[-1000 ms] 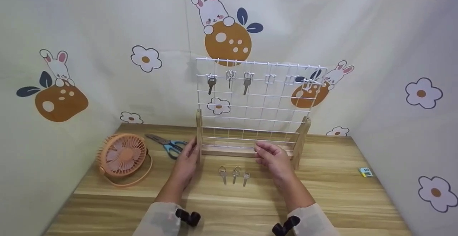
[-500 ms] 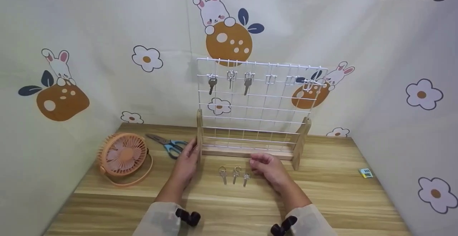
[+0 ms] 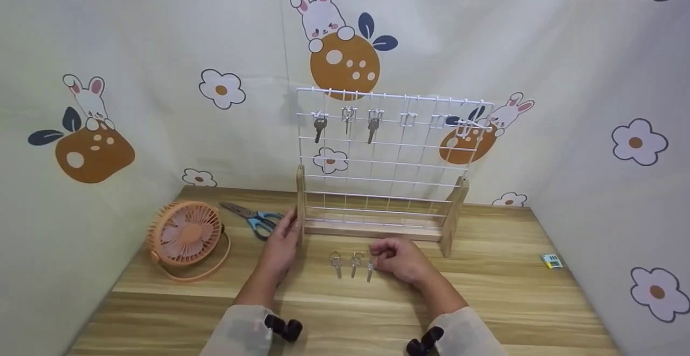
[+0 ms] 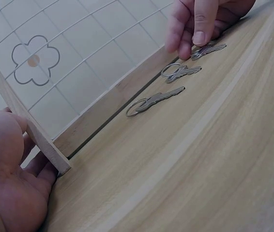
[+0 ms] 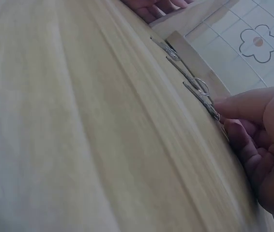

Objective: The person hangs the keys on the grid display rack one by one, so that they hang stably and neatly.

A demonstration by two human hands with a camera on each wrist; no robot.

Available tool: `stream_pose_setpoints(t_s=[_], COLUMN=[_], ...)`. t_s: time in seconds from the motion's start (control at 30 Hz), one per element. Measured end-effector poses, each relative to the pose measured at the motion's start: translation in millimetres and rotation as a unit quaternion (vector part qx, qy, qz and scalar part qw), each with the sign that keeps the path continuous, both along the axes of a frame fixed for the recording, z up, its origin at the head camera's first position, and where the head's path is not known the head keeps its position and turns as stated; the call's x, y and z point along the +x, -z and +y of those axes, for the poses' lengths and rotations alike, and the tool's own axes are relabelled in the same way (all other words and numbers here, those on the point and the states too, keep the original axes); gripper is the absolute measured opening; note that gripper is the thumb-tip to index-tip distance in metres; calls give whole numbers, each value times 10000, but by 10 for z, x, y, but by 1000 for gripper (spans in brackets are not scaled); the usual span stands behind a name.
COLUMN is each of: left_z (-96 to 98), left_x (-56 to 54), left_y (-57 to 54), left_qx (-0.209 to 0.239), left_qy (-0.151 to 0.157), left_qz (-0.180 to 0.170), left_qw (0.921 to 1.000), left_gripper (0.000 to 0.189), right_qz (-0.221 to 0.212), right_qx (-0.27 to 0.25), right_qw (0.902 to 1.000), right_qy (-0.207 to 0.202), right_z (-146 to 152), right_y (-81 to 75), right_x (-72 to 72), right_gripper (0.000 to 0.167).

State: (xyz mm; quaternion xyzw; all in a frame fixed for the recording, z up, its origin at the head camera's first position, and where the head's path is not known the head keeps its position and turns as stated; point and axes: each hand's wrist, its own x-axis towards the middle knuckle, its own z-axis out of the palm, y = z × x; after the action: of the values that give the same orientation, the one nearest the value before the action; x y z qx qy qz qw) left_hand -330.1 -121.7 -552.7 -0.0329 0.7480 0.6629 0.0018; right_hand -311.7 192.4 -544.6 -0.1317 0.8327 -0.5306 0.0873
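Note:
A white wire grid rack (image 3: pixel 372 183) on a wooden stand stands on the table. My left hand (image 3: pixel 283 240) grips the stand's left upright (image 4: pixel 45 145), thumb on one side and fingers on the other. Three keys with rings lie in a row before the rack: a left key (image 3: pixel 337 266), a middle key (image 3: pixel 354 265) and a right key (image 3: pixel 370 274). My right hand (image 3: pixel 401 259) is at the right key, its thumb and fingertips closing about the ring end (image 5: pixel 215 115), while the blade lies on the table. Several keys, such as a dark key (image 3: pixel 320 128), hang on the rack's upper hooks.
Left of the rack lie blue-handled scissors (image 3: pixel 259 220), close to my left hand. An orange fan (image 3: pixel 188 232) stands at the far left. A small blue-and-yellow item (image 3: pixel 551 260) lies near the table's right edge. Bare hooks (image 3: pixel 439 121) sit on the rack's upper right.
My right hand has come down and toward me, from the rack's lower bars to the right key on the table. The left hand stays on the stand.

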Motion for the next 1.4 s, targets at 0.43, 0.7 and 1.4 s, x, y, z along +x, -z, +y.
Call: stream_pose_setpoints(t_s=[0.43,0.7,1.4], left_z=[-6,-23,-2], left_x=[3,-1,1], left_y=[-7,-2,-28], left_qx=[54,29,49], left_qy=[10,5,31], left_qz=[-38,-105,-89], left_qw=[10000,9999,9999], left_gripper=[56,56,54], right_qz=[107,-196,-144], right_qx=[390,-414,-3290], right_qw=[9991,9983,9328], right_qy=[130,360,1466], right_z=[0,47,62], right_y=[16,23,-988], right_x=[-1,-23,68], right_gripper=[24,23,25])
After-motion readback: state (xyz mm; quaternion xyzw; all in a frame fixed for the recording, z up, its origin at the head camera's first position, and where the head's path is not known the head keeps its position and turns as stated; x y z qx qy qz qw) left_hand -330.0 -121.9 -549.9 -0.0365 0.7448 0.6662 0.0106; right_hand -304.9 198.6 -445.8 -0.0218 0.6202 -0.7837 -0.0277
